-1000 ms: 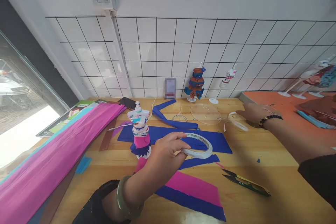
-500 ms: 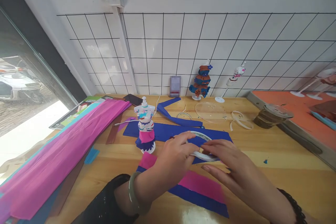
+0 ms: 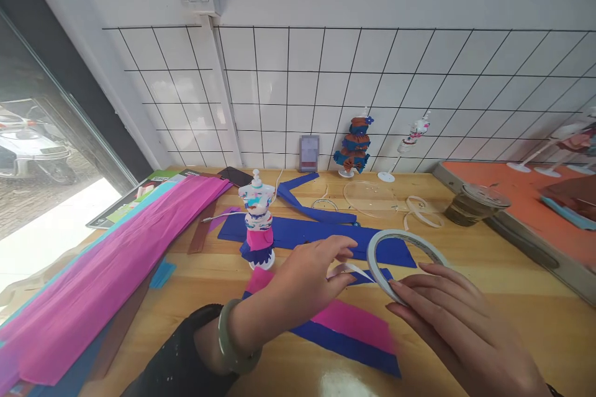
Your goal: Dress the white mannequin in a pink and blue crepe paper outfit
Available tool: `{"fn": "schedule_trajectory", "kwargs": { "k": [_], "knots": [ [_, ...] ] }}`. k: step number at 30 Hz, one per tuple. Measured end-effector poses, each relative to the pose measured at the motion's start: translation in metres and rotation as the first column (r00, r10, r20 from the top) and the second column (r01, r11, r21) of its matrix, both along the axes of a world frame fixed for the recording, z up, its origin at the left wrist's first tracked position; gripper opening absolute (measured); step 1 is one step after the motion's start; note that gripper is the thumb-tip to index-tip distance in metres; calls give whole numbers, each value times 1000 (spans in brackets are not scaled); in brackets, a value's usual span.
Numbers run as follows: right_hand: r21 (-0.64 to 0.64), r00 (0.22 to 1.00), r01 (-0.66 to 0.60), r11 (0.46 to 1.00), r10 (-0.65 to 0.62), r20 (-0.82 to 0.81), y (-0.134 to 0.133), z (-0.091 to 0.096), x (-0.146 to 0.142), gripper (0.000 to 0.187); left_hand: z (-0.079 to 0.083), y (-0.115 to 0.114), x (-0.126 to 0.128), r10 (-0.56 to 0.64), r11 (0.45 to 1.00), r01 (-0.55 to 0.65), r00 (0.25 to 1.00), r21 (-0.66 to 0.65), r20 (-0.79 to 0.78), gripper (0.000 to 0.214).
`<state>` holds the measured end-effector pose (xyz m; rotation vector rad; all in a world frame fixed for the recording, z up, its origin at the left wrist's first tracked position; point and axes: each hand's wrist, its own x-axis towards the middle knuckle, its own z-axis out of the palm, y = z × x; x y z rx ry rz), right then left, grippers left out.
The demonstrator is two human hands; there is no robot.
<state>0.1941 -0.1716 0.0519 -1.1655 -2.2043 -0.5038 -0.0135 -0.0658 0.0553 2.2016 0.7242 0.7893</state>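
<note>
My right hand [image 3: 459, 316] grips the near edge of a roll of white tape [image 3: 375, 255], tilted so that its open middle shows. A strip of tape [image 3: 359, 272] runs from the roll leftward to my left hand [image 3: 307, 282], whose thumb and fingers are closed on its end. Below lies a pink and blue crepe paper strip [image 3: 351, 325], partly behind my left arm. A small white mannequin [image 3: 257, 205] with a pink and blue paper skirt stands upright left of my hands. Blue crepe paper [image 3: 293, 232] spreads behind them.
Long pink crepe sheets [image 3: 153, 236] cover the left side of the table. Along the tiled wall stand a mannequin in brown and blue paper [image 3: 356, 146] and a white one [image 3: 412, 136]. A plastic cup [image 3: 475, 205] sits near an orange board [image 3: 516, 192] at right.
My right hand has moved right and nearer with the tape roll. My left hand has come off the roll, and a strip of tape is stretched between them.
</note>
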Motion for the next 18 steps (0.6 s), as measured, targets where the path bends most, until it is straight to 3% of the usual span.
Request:
{"fn": "schedule_trajectory", "kwargs": {
  "k": [5, 13, 18],
  "knots": [
    [25, 995, 6, 1000, -9, 104, -7, -9, 16, 45, 3, -2, -1, 28, 999, -26, 993, 18, -119, 23],
    [19, 994, 54, 998, -56, 95, -15, -13, 21, 47, 10, -2, -9, -36, 951, 133, 944, 278, -329, 28],
    [41, 996, 41, 998, -44, 83, -12, -9, 17, 47, 15, -1, -8, -106, 962, 183, 934, 201, -341, 20]
  ]
}}
